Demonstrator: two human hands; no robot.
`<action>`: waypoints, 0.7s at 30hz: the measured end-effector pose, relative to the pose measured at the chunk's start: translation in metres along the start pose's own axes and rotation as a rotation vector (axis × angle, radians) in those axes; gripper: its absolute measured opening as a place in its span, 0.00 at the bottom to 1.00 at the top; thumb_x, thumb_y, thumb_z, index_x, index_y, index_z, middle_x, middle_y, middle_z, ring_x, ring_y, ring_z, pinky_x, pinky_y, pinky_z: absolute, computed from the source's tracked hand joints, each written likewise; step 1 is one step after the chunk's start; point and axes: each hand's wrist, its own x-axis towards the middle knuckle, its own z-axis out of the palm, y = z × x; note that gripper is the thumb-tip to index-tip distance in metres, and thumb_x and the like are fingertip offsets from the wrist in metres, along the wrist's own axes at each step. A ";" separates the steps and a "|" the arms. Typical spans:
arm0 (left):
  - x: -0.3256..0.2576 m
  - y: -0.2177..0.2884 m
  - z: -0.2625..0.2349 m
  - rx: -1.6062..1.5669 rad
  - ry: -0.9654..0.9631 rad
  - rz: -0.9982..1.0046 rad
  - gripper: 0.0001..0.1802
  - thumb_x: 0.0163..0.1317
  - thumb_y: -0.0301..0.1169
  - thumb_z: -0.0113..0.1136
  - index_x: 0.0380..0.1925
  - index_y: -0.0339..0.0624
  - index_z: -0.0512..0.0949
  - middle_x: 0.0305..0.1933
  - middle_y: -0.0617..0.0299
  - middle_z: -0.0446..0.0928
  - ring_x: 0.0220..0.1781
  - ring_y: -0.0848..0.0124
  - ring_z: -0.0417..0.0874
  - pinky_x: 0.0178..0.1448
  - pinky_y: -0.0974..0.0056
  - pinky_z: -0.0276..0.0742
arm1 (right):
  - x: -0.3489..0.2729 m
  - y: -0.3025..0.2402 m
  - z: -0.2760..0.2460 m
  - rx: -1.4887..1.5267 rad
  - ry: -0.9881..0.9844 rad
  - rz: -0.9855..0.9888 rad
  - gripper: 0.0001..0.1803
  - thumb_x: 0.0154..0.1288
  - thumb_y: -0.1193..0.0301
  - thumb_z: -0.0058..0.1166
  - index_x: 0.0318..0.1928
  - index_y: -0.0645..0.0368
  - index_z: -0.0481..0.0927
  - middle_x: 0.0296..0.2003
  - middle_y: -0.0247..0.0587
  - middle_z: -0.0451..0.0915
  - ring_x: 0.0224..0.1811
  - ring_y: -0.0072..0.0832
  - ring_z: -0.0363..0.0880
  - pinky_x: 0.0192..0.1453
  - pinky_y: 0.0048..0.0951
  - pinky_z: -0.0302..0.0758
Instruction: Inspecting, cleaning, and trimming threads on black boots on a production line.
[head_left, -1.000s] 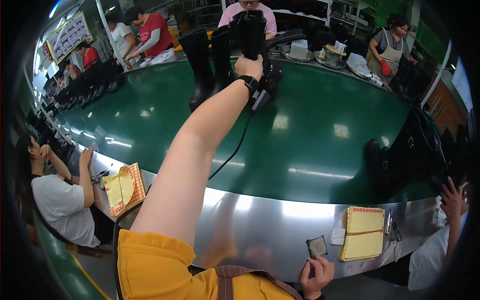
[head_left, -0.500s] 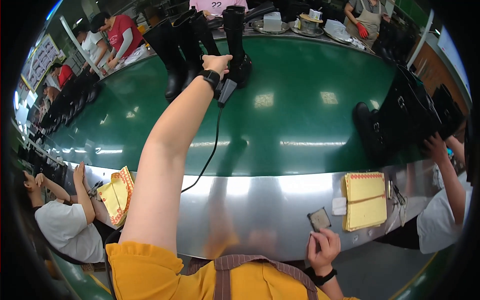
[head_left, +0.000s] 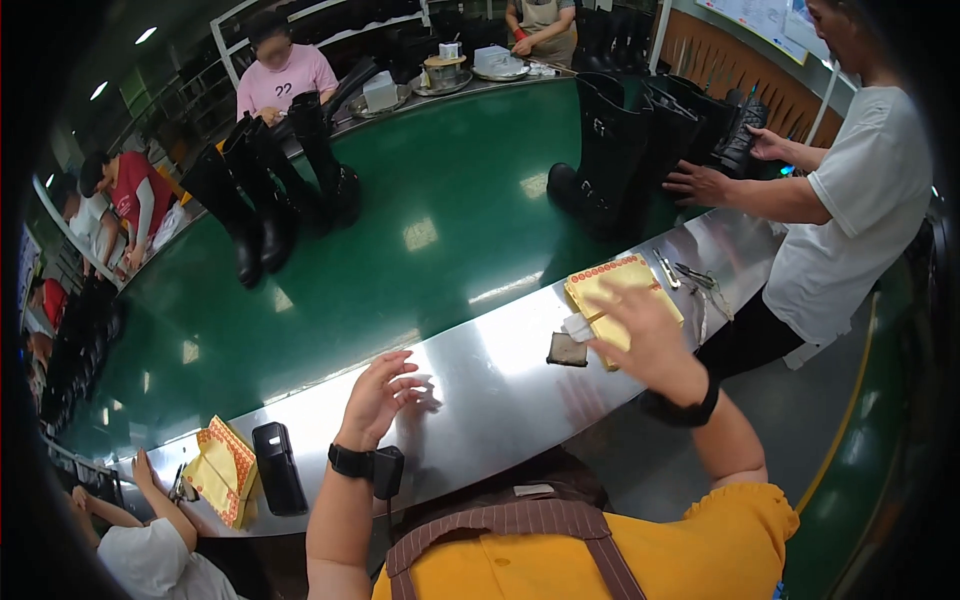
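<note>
My left hand (head_left: 380,400) hovers over the near edge of the steel ledge (head_left: 480,390), fingers loosely curled and apart, holding nothing. Slightly blurred, my right hand (head_left: 640,335) is spread above a yellow paper stack (head_left: 610,272) with a red patterned border. A small white block (head_left: 577,327) lies by its fingertips; I cannot tell whether they touch. Beside the block is a small dark-framed square pad (head_left: 567,350). Tall black boots (head_left: 270,200) stand on the green belt (head_left: 400,290) at the far left, and more buckled boots (head_left: 605,160) stand ahead to the right.
On the right, a co-worker (head_left: 850,190) handles a black lace-up boot (head_left: 742,135). Scissors-like tools (head_left: 700,277) lie past the paper stack. At the left are a black phone-shaped object (head_left: 279,468), another yellow paper stack (head_left: 222,475) and a neighbour's arm (head_left: 165,500). Metal trays (head_left: 440,85) line the far side.
My left hand has drawn back from the boots at the far side to the near ledge. My right hand has moved forward over the papers and opened. The view has turned right.
</note>
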 end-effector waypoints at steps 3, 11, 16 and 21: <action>-0.009 -0.022 -0.011 -0.134 0.023 -0.055 0.12 0.67 0.33 0.54 0.45 0.36 0.74 0.34 0.56 0.78 0.35 0.67 0.82 0.41 0.63 0.81 | 0.078 0.027 -0.066 -0.311 0.380 -0.134 0.42 0.42 0.54 0.72 0.61 0.43 0.73 0.61 0.51 0.67 0.61 0.51 0.65 0.63 0.47 0.66; -0.002 -0.041 -0.026 -0.163 -0.051 0.009 0.10 0.69 0.31 0.50 0.40 0.35 0.74 0.31 0.54 0.80 0.32 0.66 0.84 0.40 0.63 0.84 | 0.200 0.164 -0.108 -0.428 -0.174 0.477 0.50 0.42 0.34 0.64 0.60 0.55 0.75 0.60 0.59 0.71 0.65 0.50 0.68 0.66 0.43 0.67; -0.009 -0.038 -0.025 -0.208 -0.045 0.009 0.09 0.69 0.29 0.50 0.42 0.34 0.71 0.31 0.53 0.78 0.32 0.64 0.83 0.39 0.61 0.84 | 0.217 0.162 -0.077 -0.408 0.028 0.382 0.39 0.45 0.44 0.68 0.52 0.61 0.81 0.47 0.54 0.81 0.52 0.45 0.79 0.60 0.38 0.73; -0.016 -0.038 -0.015 0.013 -0.033 0.048 0.12 0.70 0.32 0.50 0.46 0.34 0.70 0.35 0.54 0.77 0.32 0.66 0.83 0.39 0.61 0.85 | 0.211 0.066 -0.082 -0.369 0.296 0.044 0.26 0.49 0.57 0.68 0.44 0.63 0.84 0.42 0.56 0.82 0.48 0.45 0.81 0.56 0.39 0.76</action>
